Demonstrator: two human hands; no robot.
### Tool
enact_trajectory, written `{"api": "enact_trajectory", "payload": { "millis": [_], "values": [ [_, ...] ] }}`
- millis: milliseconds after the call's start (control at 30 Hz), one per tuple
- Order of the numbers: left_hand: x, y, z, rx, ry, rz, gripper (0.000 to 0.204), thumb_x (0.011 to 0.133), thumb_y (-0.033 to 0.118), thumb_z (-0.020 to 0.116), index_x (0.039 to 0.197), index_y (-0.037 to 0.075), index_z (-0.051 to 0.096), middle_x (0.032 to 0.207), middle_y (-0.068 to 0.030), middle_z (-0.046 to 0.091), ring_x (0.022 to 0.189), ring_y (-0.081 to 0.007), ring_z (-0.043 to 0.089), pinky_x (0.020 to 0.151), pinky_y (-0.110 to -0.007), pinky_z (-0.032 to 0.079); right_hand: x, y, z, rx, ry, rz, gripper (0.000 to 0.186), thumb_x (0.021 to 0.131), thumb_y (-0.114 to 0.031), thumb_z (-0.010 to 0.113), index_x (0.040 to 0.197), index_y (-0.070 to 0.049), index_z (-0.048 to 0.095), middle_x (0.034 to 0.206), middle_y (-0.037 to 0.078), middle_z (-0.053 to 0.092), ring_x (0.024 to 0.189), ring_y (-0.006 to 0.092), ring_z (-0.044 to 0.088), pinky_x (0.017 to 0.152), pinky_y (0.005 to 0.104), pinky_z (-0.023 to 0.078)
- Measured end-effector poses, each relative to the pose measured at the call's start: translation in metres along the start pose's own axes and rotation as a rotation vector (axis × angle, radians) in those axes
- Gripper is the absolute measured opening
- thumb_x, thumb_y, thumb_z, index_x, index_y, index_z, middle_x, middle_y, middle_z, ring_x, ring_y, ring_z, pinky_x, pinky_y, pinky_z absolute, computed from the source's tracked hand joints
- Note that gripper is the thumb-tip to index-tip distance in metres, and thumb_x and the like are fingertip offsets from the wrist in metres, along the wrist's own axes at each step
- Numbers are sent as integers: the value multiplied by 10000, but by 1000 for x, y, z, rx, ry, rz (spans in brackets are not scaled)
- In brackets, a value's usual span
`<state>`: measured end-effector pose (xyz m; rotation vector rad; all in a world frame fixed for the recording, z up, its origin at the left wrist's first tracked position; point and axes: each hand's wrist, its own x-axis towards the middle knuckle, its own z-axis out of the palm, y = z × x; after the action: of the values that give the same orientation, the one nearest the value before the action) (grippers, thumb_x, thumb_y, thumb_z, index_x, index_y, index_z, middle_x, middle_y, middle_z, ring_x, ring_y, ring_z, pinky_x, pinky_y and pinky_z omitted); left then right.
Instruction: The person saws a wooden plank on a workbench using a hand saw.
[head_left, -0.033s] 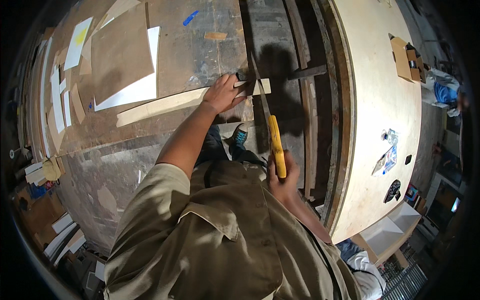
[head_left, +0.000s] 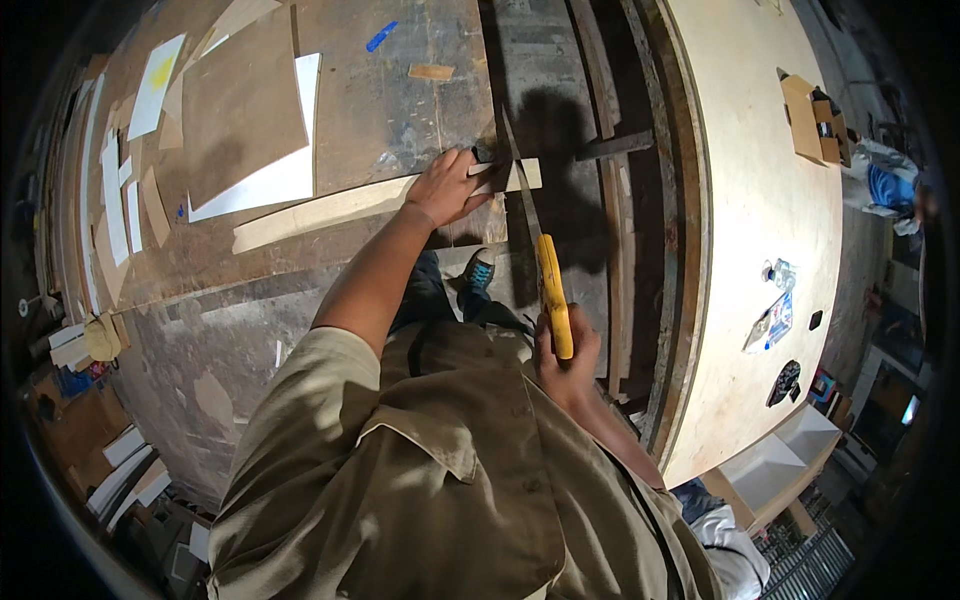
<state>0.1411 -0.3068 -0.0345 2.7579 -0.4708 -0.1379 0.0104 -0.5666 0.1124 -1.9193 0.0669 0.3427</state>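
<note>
A single view — a wide fisheye camera worn on the person's head, looking steeply down over the shoulders and chest. The forearms enter from the lower middle and reach up into the frame, so the left hand (head_left: 447,187) and right hand (head_left: 562,358) sit near the centre, fairly close to the lens. Straight edges bend toward the rim — the workbench (head_left: 390,90) fills the upper left, and a pale round table (head_left: 760,200) curves along the right.

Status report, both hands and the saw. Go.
Left hand pressing the wooden strip flat on the workbench. Right hand closed on the yellow-handled saw, blade across the strip's end. Nothing in the blade's way.
</note>
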Motion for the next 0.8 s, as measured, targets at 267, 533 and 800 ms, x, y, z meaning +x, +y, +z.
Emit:
{"api": "enact_trajectory", "payload": {
  "millis": [267, 533, 800],
  "values": [
    [-2, 0, -1, 62, -25, 7, 349, 862, 355, 690, 1066, 74, 720, 1167, -113, 496, 1156, -299, 459, 1003, -405, 429, -4, 0, 4, -27, -17, 32, 132, 910, -58, 654, 876, 1, 542, 629, 101, 563, 549, 113, 528, 530, 276, 435],
    [0, 3, -3, 43, -38, -17, 468, 905, 411, 640, 1325, 207, 615, 1126, -103, 466, 1129, -289, 454, 996, -415, 413, 5, 7, 12, -90, 51, -136, 128, 901, -56, 649, 864, -11, 535, 643, 116, 578, 563, 153, 598, 539, 292, 458],
    [2, 5, -6, 65, -14, -9, 475, 867, 363, 692, 1320, 232, 629, 1116, -117, 470, 1079, -304, 470, 935, -409, 446, 60, 7, 29, -166, 67, -188, 126, 871, -62, 668, 885, -15, 551, 671, 171, 606, 608, 281, 676, 570, 337, 499]
  ]
}}
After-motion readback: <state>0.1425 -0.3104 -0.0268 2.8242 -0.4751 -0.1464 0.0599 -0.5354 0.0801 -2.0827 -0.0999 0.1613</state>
